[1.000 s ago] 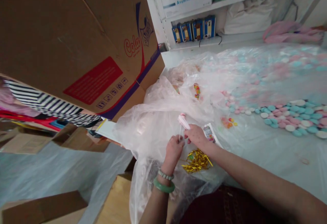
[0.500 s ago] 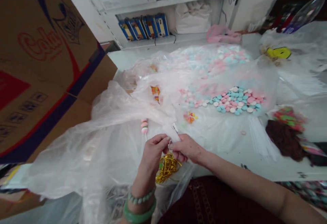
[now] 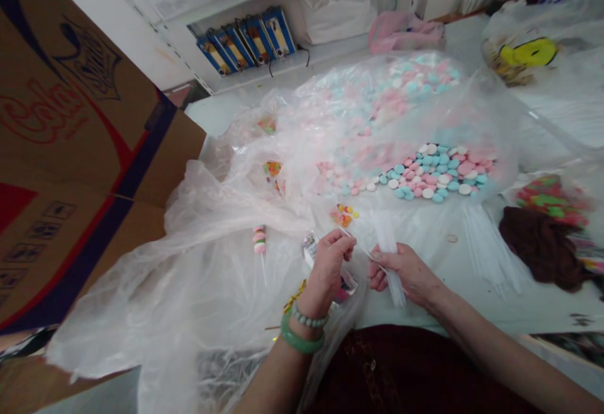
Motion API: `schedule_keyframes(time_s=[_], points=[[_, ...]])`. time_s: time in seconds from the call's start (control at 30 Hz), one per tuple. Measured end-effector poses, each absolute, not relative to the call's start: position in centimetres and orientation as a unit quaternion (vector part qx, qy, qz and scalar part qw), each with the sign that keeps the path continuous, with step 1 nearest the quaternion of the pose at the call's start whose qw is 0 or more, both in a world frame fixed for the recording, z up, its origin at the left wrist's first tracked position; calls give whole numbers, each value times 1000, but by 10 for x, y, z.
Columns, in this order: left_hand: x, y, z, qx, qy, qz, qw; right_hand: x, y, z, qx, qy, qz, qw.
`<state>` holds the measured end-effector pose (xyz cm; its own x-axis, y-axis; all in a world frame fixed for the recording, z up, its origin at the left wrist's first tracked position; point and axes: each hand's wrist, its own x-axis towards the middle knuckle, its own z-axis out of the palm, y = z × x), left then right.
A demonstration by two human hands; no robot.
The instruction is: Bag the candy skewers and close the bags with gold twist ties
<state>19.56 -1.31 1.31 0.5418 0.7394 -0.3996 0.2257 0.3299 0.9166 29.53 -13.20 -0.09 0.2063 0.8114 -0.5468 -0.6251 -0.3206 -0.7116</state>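
My left hand (image 3: pixel 330 260), with a green bangle and a bead bracelet at the wrist, is pinched on a thin white stick (image 3: pixel 355 243). My right hand (image 3: pixel 406 268) is closed round a narrow clear plastic sleeve (image 3: pixel 389 250) that stands up from its fingers. The stick's other end reaches toward that sleeve. A finished stick of stacked pink, white and blue candy discs (image 3: pixel 259 240) lies on crumpled clear plastic (image 3: pixel 198 263) to the left. A few loose orange and yellow candies (image 3: pixel 344 214) lie just beyond my hands.
A large clear bag of pink, blue and white candy discs (image 3: pixel 429 172) fills the table's middle. A big cardboard box (image 3: pixel 70 150) stands at left. More clear sleeves (image 3: pixel 486 250), a dark brown bundle (image 3: pixel 542 247) and bagged coloured candy (image 3: pixel 547 197) lie right. Shelves stand behind.
My hands have parted: the left now pinches a thin stick, the right holds a clear sleeve. The view has swung right and down. The assembled candy stick lies on the plastic.
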Motion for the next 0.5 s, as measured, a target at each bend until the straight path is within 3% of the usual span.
schedule_keyframes(time_s=[0.17,0.3,0.5], points=[[237,-3,1,656,371,144,641,308,-126,-9,-558,-72,513,649],[280,26,-13,812,320,96,479,331,-128,-26,-604,-6,416,680],[314,94,-14,865,357,169,310,337,-135,-39,-625,-16,420,658]])
